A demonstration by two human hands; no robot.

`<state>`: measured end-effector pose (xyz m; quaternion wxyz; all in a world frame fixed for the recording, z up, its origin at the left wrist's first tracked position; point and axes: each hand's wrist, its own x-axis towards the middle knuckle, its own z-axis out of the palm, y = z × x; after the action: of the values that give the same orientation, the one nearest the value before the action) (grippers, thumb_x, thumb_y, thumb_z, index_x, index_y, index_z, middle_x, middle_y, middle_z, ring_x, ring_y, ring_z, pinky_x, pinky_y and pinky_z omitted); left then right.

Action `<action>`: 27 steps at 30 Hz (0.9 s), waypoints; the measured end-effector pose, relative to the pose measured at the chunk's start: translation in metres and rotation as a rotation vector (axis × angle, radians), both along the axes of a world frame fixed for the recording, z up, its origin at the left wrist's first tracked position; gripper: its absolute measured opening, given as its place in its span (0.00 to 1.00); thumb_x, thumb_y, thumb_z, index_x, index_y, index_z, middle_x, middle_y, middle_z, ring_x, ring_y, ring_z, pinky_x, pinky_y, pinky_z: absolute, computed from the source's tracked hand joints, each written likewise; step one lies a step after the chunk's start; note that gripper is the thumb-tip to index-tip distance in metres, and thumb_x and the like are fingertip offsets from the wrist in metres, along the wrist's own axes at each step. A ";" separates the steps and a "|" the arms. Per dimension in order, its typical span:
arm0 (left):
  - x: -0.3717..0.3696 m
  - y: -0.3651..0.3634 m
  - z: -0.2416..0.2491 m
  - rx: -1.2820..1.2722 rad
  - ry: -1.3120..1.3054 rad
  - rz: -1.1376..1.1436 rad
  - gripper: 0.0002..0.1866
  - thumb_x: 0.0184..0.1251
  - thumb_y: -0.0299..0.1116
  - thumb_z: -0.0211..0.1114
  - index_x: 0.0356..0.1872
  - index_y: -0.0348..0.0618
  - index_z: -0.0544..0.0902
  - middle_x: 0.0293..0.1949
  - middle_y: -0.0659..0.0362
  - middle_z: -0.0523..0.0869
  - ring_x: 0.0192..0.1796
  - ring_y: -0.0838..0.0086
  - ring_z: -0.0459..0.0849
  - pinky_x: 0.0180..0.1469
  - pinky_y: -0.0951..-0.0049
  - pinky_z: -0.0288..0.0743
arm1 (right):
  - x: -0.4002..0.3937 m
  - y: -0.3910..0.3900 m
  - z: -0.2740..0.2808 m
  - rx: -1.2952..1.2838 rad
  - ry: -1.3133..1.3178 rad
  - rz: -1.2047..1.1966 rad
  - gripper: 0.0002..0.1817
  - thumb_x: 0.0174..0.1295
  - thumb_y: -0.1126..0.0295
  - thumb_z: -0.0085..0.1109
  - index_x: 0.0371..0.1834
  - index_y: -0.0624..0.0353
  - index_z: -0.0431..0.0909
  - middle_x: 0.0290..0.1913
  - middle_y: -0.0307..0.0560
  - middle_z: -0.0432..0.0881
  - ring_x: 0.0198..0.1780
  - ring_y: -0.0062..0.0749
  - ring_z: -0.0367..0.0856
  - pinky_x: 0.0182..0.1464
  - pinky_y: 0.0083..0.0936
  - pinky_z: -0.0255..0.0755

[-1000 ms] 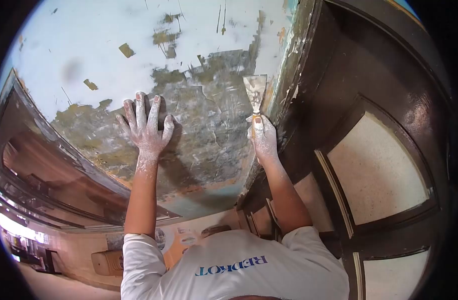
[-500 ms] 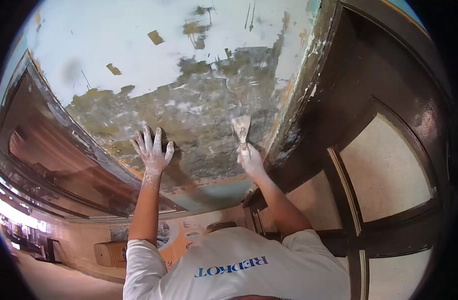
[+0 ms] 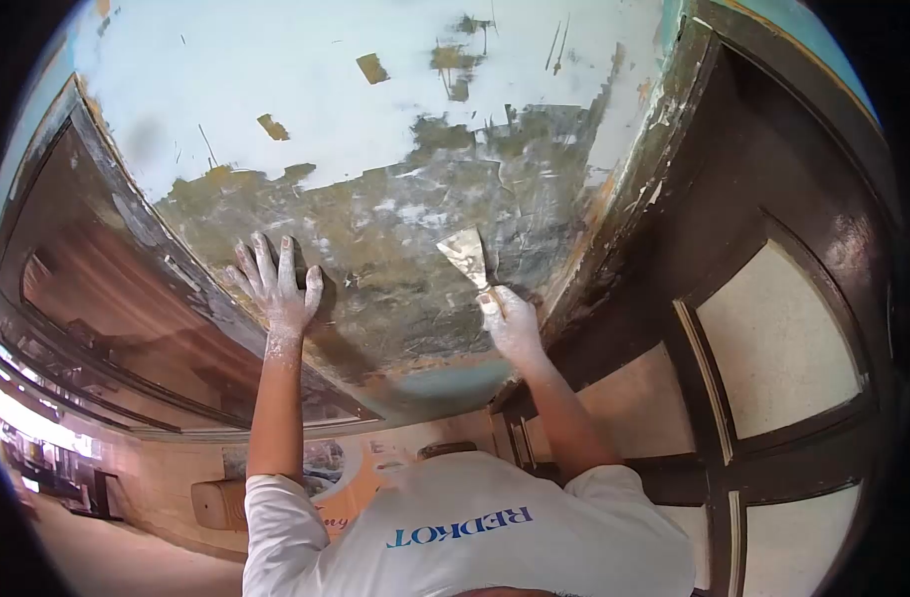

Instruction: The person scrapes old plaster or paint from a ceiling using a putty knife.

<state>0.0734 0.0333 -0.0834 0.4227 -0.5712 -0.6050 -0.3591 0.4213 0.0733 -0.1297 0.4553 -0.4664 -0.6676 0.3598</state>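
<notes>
My left hand, dusted white, lies with spread fingers against the scraped part of the wall. My right hand is wrapped round the handle of a putty knife. Its broad metal blade is smeared with white and points up and to the left over the bare grey-brown surface. White paint covers the wall above, broken by several bare patches. Below the scraped part runs a pale green strip.
A dark wooden door with pale panels stands close on the right, its worn frame bordering the wall. Left of the wall is a framed glass pane with reddish reflections. A brown box-like object shows at the lower left.
The putty knife's blade has swung to the left, and my right hand has turned with it. The wall appears shifted right in view as my head moved. My left hand stays spread on the wall.
</notes>
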 end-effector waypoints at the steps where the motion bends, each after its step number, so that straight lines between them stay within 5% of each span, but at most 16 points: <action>1: -0.003 -0.002 -0.004 -0.005 0.014 -0.004 0.32 0.60 0.51 0.61 0.65 0.50 0.73 0.72 0.41 0.60 0.75 0.38 0.47 0.70 0.32 0.33 | 0.009 0.002 0.010 0.057 -0.034 -0.021 0.15 0.66 0.59 0.59 0.39 0.62 0.78 0.24 0.50 0.79 0.26 0.29 0.78 0.32 0.29 0.72; 4: -0.007 0.002 -0.013 0.025 0.021 -0.007 0.31 0.62 0.52 0.59 0.65 0.52 0.73 0.72 0.41 0.60 0.75 0.40 0.48 0.71 0.32 0.34 | 0.032 0.003 0.052 0.164 -0.007 -0.126 0.14 0.58 0.64 0.68 0.40 0.63 0.80 0.29 0.47 0.83 0.30 0.24 0.80 0.34 0.25 0.73; 8: -0.008 0.008 -0.017 0.088 0.050 0.000 0.30 0.64 0.54 0.56 0.65 0.54 0.73 0.72 0.42 0.60 0.76 0.42 0.48 0.71 0.34 0.34 | 0.014 -0.003 0.079 0.246 -0.113 -0.094 0.13 0.55 0.65 0.70 0.38 0.60 0.81 0.32 0.48 0.85 0.34 0.29 0.83 0.40 0.28 0.74; 14: -0.009 0.006 -0.018 0.111 0.049 -0.021 0.30 0.64 0.55 0.55 0.65 0.55 0.73 0.71 0.43 0.63 0.75 0.43 0.51 0.72 0.37 0.34 | 0.026 -0.003 0.107 0.194 -0.130 -0.197 0.11 0.54 0.68 0.69 0.36 0.61 0.81 0.32 0.52 0.83 0.34 0.39 0.83 0.39 0.30 0.74; 15: -0.007 0.004 -0.015 0.094 0.096 0.001 0.31 0.65 0.54 0.56 0.63 0.45 0.75 0.72 0.41 0.60 0.75 0.39 0.49 0.71 0.36 0.36 | 0.018 -0.005 0.108 0.210 -0.169 -0.202 0.11 0.54 0.68 0.69 0.36 0.62 0.81 0.32 0.52 0.83 0.34 0.40 0.83 0.39 0.30 0.74; 27: -0.007 0.002 -0.016 0.062 0.062 -0.003 0.30 0.63 0.53 0.58 0.62 0.45 0.75 0.71 0.40 0.61 0.75 0.38 0.50 0.70 0.34 0.38 | 0.038 -0.005 0.133 0.315 -0.325 -0.236 0.14 0.51 0.64 0.69 0.38 0.59 0.81 0.36 0.51 0.82 0.40 0.49 0.81 0.43 0.38 0.74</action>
<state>0.0668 0.0354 -0.0992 0.4582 -0.5698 -0.5793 -0.3603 0.4594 0.0679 0.0037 0.4478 -0.5160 -0.7209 0.1162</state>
